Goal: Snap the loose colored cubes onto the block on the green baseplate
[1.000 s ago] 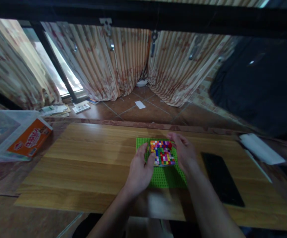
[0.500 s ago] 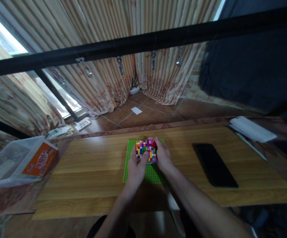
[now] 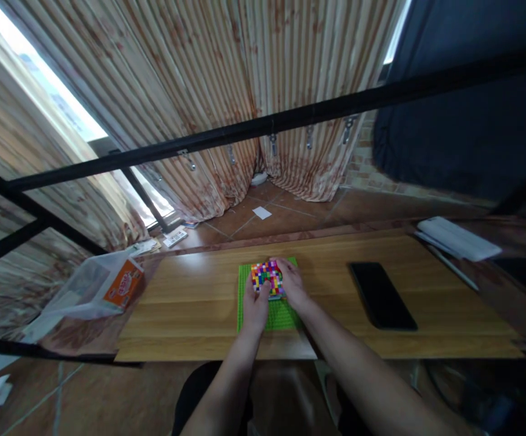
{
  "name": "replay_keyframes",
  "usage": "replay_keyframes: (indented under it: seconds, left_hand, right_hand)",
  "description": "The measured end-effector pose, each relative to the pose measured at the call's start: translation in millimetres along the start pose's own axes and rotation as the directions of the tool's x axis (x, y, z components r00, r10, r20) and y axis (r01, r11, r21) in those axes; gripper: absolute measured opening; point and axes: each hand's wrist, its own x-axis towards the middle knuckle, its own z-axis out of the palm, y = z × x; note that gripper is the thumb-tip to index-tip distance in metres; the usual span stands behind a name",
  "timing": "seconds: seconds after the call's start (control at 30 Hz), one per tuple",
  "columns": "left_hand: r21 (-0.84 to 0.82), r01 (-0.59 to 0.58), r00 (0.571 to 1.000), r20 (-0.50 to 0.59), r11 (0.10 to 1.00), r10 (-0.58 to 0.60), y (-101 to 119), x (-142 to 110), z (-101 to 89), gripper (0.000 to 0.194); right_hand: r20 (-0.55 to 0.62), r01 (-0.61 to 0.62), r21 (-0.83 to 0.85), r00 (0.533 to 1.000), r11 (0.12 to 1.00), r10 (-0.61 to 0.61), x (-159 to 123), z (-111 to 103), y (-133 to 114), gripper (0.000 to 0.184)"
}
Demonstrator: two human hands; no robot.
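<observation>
A block of small multicoloured bricks (image 3: 266, 278) sits on a green studded baseplate (image 3: 276, 315) in the middle of a wooden table (image 3: 199, 303). My left hand (image 3: 256, 305) grips the block's left and near side, fingers curled against it. My right hand (image 3: 291, 284) clasps its right side, fingers wrapped over the far edge. Both hands hold the block from opposite sides.
A black phone (image 3: 381, 295) lies flat to the right of the baseplate. A white flat object (image 3: 457, 238) with a pen (image 3: 453, 267) lies at the far right. A clear plastic bag holding an orange box (image 3: 124, 283) rests off the left end. Black metal bars (image 3: 263, 128) cross overhead; curtains hang behind.
The camera has tilted up and drawn back, so the table looks smaller. Both hands stay clasped on the brick block on the baseplate.
</observation>
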Motion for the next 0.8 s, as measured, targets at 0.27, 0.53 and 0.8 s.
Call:
replay_keyframes:
  seconds: [0.27, 0.53, 0.8]
  left_hand:
    - [-0.044, -0.002, 0.999, -0.045, 0.999, 0.000, 5.2, -17.0, -3.4, 0.045]
    - [-0.121, 0.014, 0.997, -0.079, 0.993, -0.024, 4.7, -50.4, -2.7, 0.049]
    - [-0.250, 0.028, 0.990, -0.124, 0.968, -0.061, 14.5, -57.4, -10.0, 0.036]
  right_hand:
    - [0.013, 0.061, -0.100, 0.998, 0.993, -0.060, -18.0, -5.0, -1.5, 0.031]
    - [0.050, 0.031, -0.124, 0.998, 0.992, -0.025, -49.3, -23.6, -3.8, 0.033]
    - [0.105, -0.038, -0.056, 0.994, 0.998, 0.044, -53.6, -39.5, -9.1, 0.060]
